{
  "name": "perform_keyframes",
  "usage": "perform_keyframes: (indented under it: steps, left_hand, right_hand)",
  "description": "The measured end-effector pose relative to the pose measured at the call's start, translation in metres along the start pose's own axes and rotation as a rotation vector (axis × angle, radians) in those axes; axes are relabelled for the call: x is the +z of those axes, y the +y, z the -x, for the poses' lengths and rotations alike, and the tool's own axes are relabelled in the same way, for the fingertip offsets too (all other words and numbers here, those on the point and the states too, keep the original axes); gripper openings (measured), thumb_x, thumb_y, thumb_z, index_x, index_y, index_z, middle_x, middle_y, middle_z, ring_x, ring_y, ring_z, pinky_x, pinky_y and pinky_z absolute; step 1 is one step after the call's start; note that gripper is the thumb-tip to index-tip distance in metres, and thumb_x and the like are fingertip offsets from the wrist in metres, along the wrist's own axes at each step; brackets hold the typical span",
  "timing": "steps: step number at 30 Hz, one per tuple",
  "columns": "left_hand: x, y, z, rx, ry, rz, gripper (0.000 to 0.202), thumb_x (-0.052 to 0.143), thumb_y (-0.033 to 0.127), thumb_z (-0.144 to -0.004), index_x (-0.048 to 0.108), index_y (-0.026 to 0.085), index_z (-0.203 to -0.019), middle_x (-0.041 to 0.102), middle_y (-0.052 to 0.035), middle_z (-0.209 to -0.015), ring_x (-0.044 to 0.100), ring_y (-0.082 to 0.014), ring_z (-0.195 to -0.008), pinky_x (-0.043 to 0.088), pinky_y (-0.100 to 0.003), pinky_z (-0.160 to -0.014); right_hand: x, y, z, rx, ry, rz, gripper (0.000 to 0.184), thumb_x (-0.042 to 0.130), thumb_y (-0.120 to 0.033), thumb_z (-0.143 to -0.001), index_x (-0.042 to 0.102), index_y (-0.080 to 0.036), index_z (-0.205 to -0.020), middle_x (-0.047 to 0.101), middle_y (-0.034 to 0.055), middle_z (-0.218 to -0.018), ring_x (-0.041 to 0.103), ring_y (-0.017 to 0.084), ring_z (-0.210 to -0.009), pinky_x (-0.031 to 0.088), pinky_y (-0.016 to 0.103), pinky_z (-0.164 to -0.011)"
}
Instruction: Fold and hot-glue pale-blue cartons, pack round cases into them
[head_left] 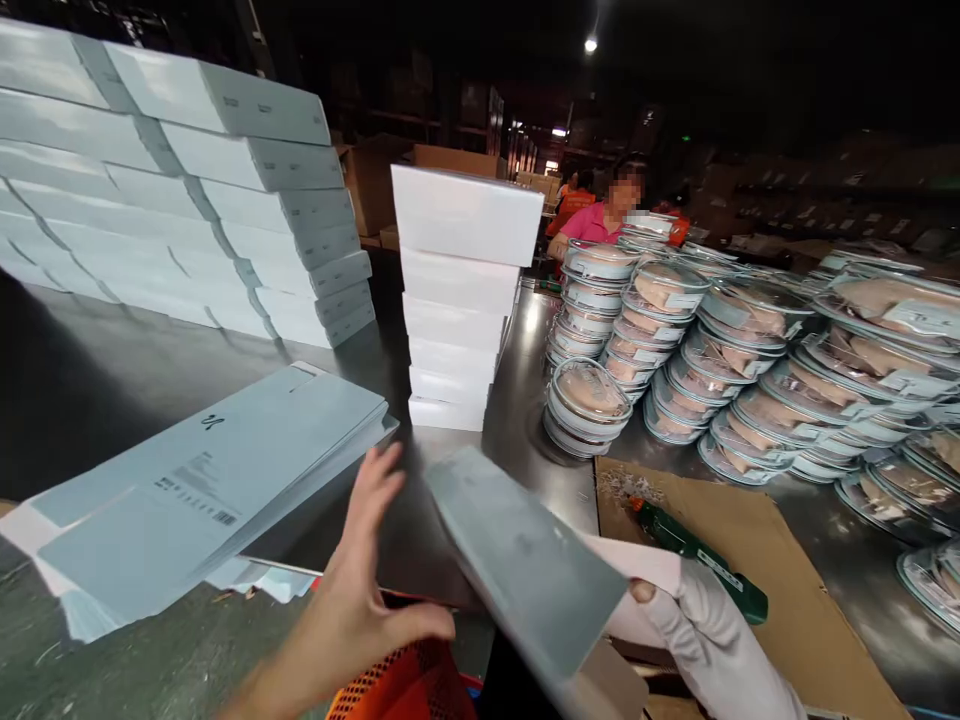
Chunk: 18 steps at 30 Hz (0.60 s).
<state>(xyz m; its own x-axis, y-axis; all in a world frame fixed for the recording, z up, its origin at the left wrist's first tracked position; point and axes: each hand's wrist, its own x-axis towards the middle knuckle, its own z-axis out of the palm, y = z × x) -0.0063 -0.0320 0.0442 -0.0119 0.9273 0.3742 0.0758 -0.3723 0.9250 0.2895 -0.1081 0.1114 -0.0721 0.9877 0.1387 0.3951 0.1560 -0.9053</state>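
My right hand (697, 625), in a white glove with a bare thumb tip, grips the end flap of a pale blue carton (532, 560). The carton is tilted over the table's front edge and slightly blurred. My bare left hand (367, 580) is held apart from it on the left, thumb and fingers spread, with nothing between them. To the left of that hand lies a stack of flat, unfolded pale blue cartons (217, 470) with black print, overhanging the table edge.
A column of closed white boxes (454, 330) stands ahead, with a larger box wall (262, 190) at left. Stacked round lidded containers (675, 310) fill the right. A green hot-air tool (697, 555) lies on a cardboard sheet (795, 590). Another person (596, 220) is behind the containers.
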Motion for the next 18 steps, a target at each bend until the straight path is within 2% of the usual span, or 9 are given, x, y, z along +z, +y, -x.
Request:
perform_keyframes:
  steps: [2,4,5,7,8,10,12,15,18]
  left_hand:
    - [-0.013,0.017,-0.015,0.142,-0.402,-0.183,0.095,0.103,0.035,-0.052,0.062,0.04,-0.138,0.055,-0.006,-0.157,0.028,-0.0416,-0.156,0.011,-0.061,-0.129]
    - [-0.026,0.024,-0.023,0.109,-0.599,-0.189,0.078,0.097,0.035,-0.061,0.07,0.039,-0.133,0.068,-0.0064,-0.143,0.047,-0.0438,-0.146,0.029,-0.059,-0.124]
    - [-0.031,0.023,-0.024,0.006,-0.559,-0.107,0.07,0.097,0.034,-0.058,0.076,0.036,-0.125,0.074,-0.0071,-0.134,0.057,-0.0443,-0.136,0.043,-0.055,-0.117]
    - [-0.042,0.013,-0.018,-0.275,-0.305,0.099,0.055,0.099,0.036,-0.047,0.084,0.028,-0.098,0.082,-0.0086,-0.108,0.073,-0.0424,-0.108,0.063,-0.045,-0.09]
    - [-0.046,0.006,-0.014,-0.406,-0.144,0.188,0.045,0.099,0.041,-0.044,0.083,0.025,-0.083,0.082,-0.008,-0.091,0.077,-0.0391,-0.092,0.066,-0.041,-0.076]
    - [-0.051,-0.007,-0.005,-0.546,0.032,0.272,0.041,0.094,0.054,-0.05,0.077,0.022,-0.07,0.077,-0.0052,-0.067,0.075,-0.033,-0.068,0.065,-0.038,-0.059]
    - [-0.05,-0.013,0.001,-0.598,0.091,0.294,0.049,0.091,0.059,-0.053,0.079,0.02,-0.081,0.077,-0.0052,-0.064,0.075,-0.0339,-0.065,0.064,-0.039,-0.057]
    - [-0.043,-0.011,0.001,-0.684,0.188,0.386,0.074,0.095,0.054,-0.045,0.078,0.018,-0.107,0.083,-0.0101,-0.081,0.077,-0.0438,-0.084,0.066,-0.045,-0.063]
    - [-0.036,-0.008,-0.002,-0.678,0.182,0.406,0.085,0.096,0.058,-0.042,0.076,0.017,-0.114,0.084,-0.0136,-0.09,0.075,-0.0485,-0.095,0.066,-0.049,-0.072]
  right_hand:
    - [-0.007,-0.033,-0.015,-0.168,-0.147,0.089,0.035,0.058,-0.051,-0.099,0.084,-0.028,-0.098,0.08,0.0042,-0.082,0.075,0.022,-0.072,0.062,0.027,-0.065]
    - [-0.016,-0.045,-0.036,-0.318,-0.225,0.097,0.048,0.048,-0.06,-0.102,0.08,-0.025,-0.094,0.078,0.0031,-0.078,0.073,0.019,-0.066,0.06,0.027,-0.064]
    - [-0.023,-0.042,-0.05,-0.355,-0.179,0.104,0.052,0.042,-0.065,-0.102,0.077,-0.027,-0.104,0.079,0.0032,-0.084,0.075,0.02,-0.071,0.061,0.029,-0.067]
    - [-0.042,-0.019,-0.084,-0.35,0.033,0.207,0.058,0.034,-0.069,-0.102,0.058,-0.031,-0.138,0.077,0.008,-0.122,0.076,0.026,-0.104,0.061,0.042,-0.091]
    - [-0.052,-0.003,-0.103,-0.323,0.171,0.295,0.061,0.04,-0.066,-0.101,0.047,-0.029,-0.149,0.068,0.0119,-0.14,0.067,0.028,-0.124,0.053,0.051,-0.107]
    - [-0.071,0.033,-0.141,-0.278,0.283,0.414,0.075,0.068,-0.066,-0.085,0.056,-0.021,-0.143,0.053,0.0186,-0.155,0.04,0.039,-0.149,0.026,0.063,-0.124]
    - [-0.082,0.064,-0.172,-0.235,0.291,0.482,0.062,0.078,-0.059,-0.08,0.068,-0.019,-0.125,0.058,0.0181,-0.15,0.039,0.04,-0.149,0.021,0.066,-0.124]
    - [-0.081,0.091,-0.194,-0.216,0.324,0.465,0.031,0.073,-0.048,-0.091,0.073,-0.018,-0.101,0.073,0.0095,-0.122,0.063,0.028,-0.125,0.041,0.058,-0.115]
    - [-0.076,0.091,-0.194,-0.235,0.527,0.288,0.025,0.067,-0.043,-0.098,0.071,-0.017,-0.1,0.073,0.0053,-0.108,0.069,0.021,-0.102,0.055,0.047,-0.098]
